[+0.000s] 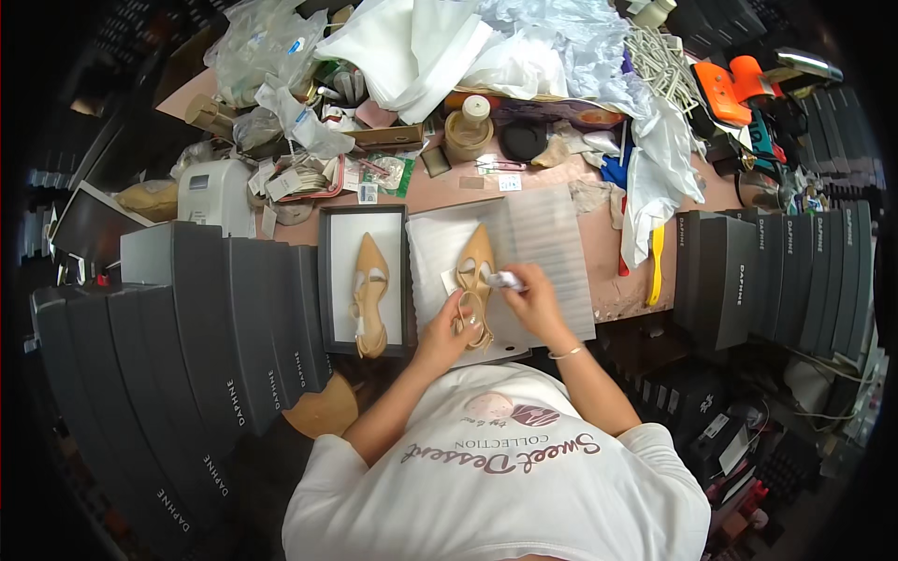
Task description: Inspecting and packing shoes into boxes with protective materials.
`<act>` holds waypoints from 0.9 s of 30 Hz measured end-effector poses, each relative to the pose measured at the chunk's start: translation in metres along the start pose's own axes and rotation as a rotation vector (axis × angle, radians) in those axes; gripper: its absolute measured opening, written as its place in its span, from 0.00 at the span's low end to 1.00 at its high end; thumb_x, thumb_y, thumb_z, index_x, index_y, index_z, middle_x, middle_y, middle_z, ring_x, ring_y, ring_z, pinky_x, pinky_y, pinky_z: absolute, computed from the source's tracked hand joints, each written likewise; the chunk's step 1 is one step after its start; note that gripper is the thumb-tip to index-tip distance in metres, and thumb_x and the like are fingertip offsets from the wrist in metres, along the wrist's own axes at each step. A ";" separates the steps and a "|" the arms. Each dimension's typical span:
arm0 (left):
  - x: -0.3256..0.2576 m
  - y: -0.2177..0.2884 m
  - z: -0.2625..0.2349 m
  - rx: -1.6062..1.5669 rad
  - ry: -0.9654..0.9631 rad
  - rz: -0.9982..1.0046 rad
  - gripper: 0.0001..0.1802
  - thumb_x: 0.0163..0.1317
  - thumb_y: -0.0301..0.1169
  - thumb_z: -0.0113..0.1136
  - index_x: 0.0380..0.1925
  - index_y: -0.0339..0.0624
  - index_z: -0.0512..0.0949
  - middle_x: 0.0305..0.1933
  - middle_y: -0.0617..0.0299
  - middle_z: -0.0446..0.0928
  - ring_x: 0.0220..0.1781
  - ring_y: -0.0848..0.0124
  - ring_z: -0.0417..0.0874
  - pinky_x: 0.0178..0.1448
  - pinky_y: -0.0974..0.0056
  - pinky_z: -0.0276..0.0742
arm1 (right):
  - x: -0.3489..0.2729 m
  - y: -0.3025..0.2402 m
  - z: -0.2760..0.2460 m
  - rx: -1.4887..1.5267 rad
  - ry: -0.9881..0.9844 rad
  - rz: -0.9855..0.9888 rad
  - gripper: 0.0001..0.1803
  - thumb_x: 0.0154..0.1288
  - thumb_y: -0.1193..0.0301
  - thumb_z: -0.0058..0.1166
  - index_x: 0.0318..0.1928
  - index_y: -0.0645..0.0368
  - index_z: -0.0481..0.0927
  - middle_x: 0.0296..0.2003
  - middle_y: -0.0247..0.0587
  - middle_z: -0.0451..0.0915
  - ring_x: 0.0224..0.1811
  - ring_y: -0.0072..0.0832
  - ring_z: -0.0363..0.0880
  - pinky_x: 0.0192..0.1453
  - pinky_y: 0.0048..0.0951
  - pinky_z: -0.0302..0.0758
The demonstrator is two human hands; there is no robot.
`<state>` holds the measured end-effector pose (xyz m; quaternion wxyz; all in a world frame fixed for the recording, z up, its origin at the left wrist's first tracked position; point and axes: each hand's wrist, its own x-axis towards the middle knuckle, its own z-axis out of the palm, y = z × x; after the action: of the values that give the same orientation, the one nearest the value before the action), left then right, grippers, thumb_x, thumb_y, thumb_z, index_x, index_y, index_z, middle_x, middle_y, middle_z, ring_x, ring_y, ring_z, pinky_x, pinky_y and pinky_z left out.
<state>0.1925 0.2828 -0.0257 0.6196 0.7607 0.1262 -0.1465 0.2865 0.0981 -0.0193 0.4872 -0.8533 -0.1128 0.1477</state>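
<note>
A tan pointed slingback shoe point(479, 251) lies toe away from me on white wrapping paper point(552, 234). My left hand point(443, 334) has its fingers closed on the strap at the shoe's heel end. My right hand point(533, 304) is pinching a small white wad point(506, 280), perhaps crumpled tissue, at the shoe's right side near its opening. To the left, the matching tan shoe point(371, 297) rests in a dark grey shoebox point(406, 280) with a white inside. A small white tag point(448, 280) shows beside the shoe between my hands.
Grey shoeboxes point(201, 327) stand in rows at the left, with more boxes point(725, 276) at the right. Behind the work area are a lidded jar point(468, 140), plastic bags point(267, 47) and white sheets point(402, 56). A yellow-handled tool point(656, 266) lies near the table's right edge.
</note>
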 end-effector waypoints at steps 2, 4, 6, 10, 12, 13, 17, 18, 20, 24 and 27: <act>0.006 -0.019 0.012 -0.426 0.004 -0.124 0.28 0.66 0.28 0.56 0.64 0.34 0.61 0.47 0.57 0.78 0.48 0.74 0.78 0.54 0.70 0.73 | -0.013 0.010 0.021 -0.135 0.035 -0.033 0.15 0.54 0.78 0.58 0.45 0.57 0.77 0.40 0.47 0.75 0.39 0.43 0.77 0.38 0.36 0.77; 0.003 -0.019 0.015 -0.559 0.101 -0.109 0.25 0.67 0.26 0.53 0.63 0.34 0.63 0.44 0.58 0.79 0.45 0.76 0.79 0.52 0.72 0.74 | -0.003 0.005 0.030 -0.333 -0.005 -0.124 0.15 0.54 0.76 0.58 0.45 0.56 0.77 0.38 0.46 0.77 0.39 0.45 0.76 0.38 0.38 0.76; -0.001 -0.018 0.014 -0.625 0.134 -0.092 0.25 0.67 0.25 0.53 0.63 0.35 0.63 0.44 0.57 0.79 0.45 0.77 0.78 0.51 0.73 0.73 | 0.000 0.009 0.034 -0.497 -0.049 -0.176 0.15 0.54 0.74 0.58 0.44 0.56 0.77 0.36 0.46 0.78 0.39 0.46 0.77 0.37 0.40 0.76; -0.010 -0.019 0.022 -0.665 0.222 -0.039 0.25 0.68 0.24 0.51 0.64 0.35 0.61 0.43 0.57 0.80 0.44 0.76 0.79 0.49 0.73 0.74 | -0.002 0.013 0.051 -0.467 -0.074 -0.188 0.12 0.56 0.73 0.56 0.42 0.57 0.77 0.34 0.46 0.78 0.37 0.48 0.78 0.37 0.43 0.75; -0.012 -0.026 0.021 -0.590 0.173 -0.014 0.29 0.67 0.27 0.54 0.65 0.34 0.57 0.40 0.58 0.79 0.42 0.75 0.79 0.50 0.71 0.74 | -0.003 0.012 0.061 -0.315 -0.078 -0.214 0.11 0.56 0.73 0.56 0.41 0.58 0.77 0.34 0.47 0.78 0.36 0.49 0.79 0.37 0.44 0.75; -0.013 -0.029 0.023 -0.590 0.158 -0.015 0.29 0.67 0.27 0.53 0.65 0.35 0.56 0.39 0.59 0.79 0.42 0.75 0.79 0.50 0.71 0.74 | -0.003 0.017 0.069 -0.243 -0.082 -0.241 0.11 0.56 0.72 0.56 0.41 0.58 0.77 0.34 0.48 0.78 0.36 0.49 0.79 0.37 0.45 0.75; -0.014 -0.041 0.027 -0.541 0.187 0.046 0.34 0.64 0.25 0.56 0.66 0.36 0.52 0.46 0.55 0.76 0.46 0.74 0.77 0.52 0.70 0.73 | -0.004 0.022 0.070 -0.267 -0.179 -0.283 0.10 0.57 0.71 0.56 0.39 0.59 0.76 0.34 0.46 0.77 0.37 0.48 0.78 0.39 0.44 0.75; -0.015 -0.046 0.031 -0.495 0.207 0.085 0.35 0.63 0.25 0.57 0.66 0.36 0.52 0.49 0.54 0.75 0.48 0.73 0.77 0.53 0.69 0.73 | -0.001 0.018 0.070 -0.328 -0.164 -0.335 0.09 0.57 0.71 0.56 0.39 0.59 0.77 0.35 0.46 0.77 0.38 0.47 0.78 0.40 0.43 0.75; -0.019 -0.053 0.040 -0.229 0.293 0.196 0.41 0.59 0.27 0.62 0.68 0.37 0.50 0.57 0.50 0.68 0.54 0.67 0.74 0.58 0.65 0.72 | 0.006 0.013 0.064 -0.461 -0.123 -0.426 0.08 0.57 0.71 0.55 0.38 0.58 0.78 0.35 0.44 0.76 0.39 0.45 0.78 0.41 0.42 0.76; -0.018 -0.061 0.039 -0.153 0.232 0.176 0.44 0.58 0.29 0.61 0.69 0.36 0.47 0.58 0.47 0.67 0.58 0.62 0.72 0.61 0.62 0.70 | 0.013 0.027 0.075 -0.357 -0.173 -0.356 0.07 0.56 0.71 0.55 0.37 0.55 0.77 0.34 0.42 0.75 0.40 0.44 0.76 0.43 0.41 0.76; -0.020 -0.055 0.032 -0.240 0.206 0.147 0.43 0.58 0.28 0.59 0.69 0.34 0.47 0.57 0.46 0.68 0.57 0.61 0.73 0.61 0.61 0.71 | 0.016 0.037 0.072 -0.433 -0.332 -0.301 0.09 0.54 0.72 0.56 0.37 0.55 0.75 0.34 0.43 0.75 0.38 0.45 0.77 0.40 0.41 0.76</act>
<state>0.1513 0.2627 -0.0740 0.6989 0.6994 0.1495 -0.0058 0.2772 0.1426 -0.0887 0.2856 -0.8752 -0.3445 0.1839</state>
